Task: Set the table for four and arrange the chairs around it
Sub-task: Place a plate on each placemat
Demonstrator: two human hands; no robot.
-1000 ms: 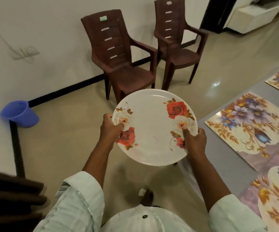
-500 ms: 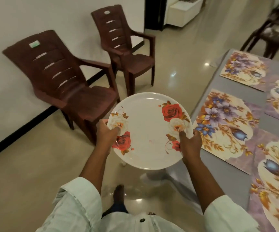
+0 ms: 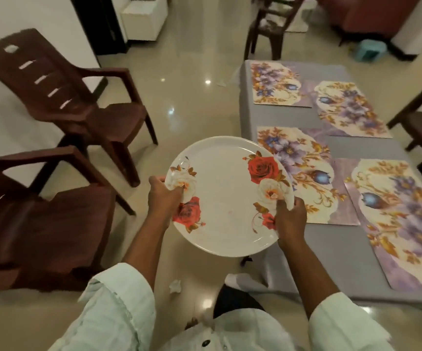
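Two brown chairs (image 3: 60, 138) stand on the left by the wall. The left hand (image 3: 163, 196) grips the left rim of a rose-patterned plate (image 3: 226, 198), fingers curled round the edge; the right hand (image 3: 291, 219) grips its right rim likewise. The plate is held in the air, its right edge over the near left corner of the bench (image 3: 336, 249), where four flowered mats (image 3: 303, 173) lie. Further chairs stand far and right.

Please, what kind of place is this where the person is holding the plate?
Most likely the dining area of a home. A table with a grey cloth carries four floral placemats, brown plastic armchairs stand on a polished tile floor, and both hands grip a rose-patterned plate.
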